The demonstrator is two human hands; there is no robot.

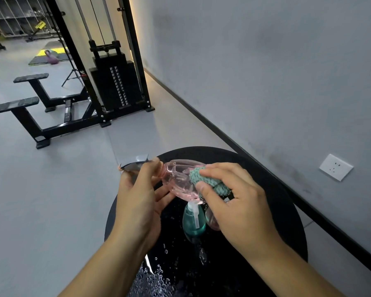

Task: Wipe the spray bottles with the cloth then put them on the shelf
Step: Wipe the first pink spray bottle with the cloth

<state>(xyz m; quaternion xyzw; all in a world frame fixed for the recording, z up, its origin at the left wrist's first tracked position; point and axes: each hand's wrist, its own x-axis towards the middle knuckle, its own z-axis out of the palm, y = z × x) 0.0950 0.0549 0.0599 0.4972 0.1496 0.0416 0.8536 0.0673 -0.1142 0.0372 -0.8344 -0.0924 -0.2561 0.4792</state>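
Both forearms are reaching out from under the camera over the round black table (287,200), which is speckled with water drops near me. With my left hand (137,202) I am holding the pink spray bottle (178,179) in the air above the table, gripping it by the neck and spray head end, my fingers curled around that end. The bottle is lying roughly on its side, its long axis running from the neck at my left hand across and slightly down toward my right. With my right hand (234,202) I am pinching the teal cloth (204,176) between thumb and fingers and pressing it against the bottle's body, so the cloth is sitting on the side farthest from the neck. I judge the wiping is going to run along that axis, with the right hand nearer the unwiped body. Below, a teal spray bottle (193,221) is standing on the table, and another pink one (211,219) is just beside it, partly hidden by my right hand. No shelf is showing near me.
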